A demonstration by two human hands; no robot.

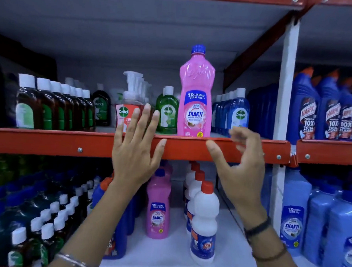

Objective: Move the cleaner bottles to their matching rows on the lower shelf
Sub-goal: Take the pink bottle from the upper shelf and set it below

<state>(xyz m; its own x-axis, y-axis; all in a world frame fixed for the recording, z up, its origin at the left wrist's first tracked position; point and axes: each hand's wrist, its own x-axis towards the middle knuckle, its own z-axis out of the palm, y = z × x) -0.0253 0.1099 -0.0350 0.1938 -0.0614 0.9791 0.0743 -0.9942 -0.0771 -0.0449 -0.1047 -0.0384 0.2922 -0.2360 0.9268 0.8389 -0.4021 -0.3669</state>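
Observation:
A tall pink Shakti cleaner bottle with a blue cap stands upright at the front edge of the upper shelf. On the lower shelf, a row of matching pink bottles runs back, beside a row of white bottles with red caps. My left hand is raised flat, fingers spread, just left of the pink bottle and below it. My right hand is raised to the bottle's right, fingers curled loosely apart. Neither hand touches the bottle.
Brown, green and blue Dettol bottles fill the upper shelf around the pink one. Blue Harpic bottles stand in the right bay past a white upright post. Light blue Shakti bottles sit lower right; dark bottles crowd lower left.

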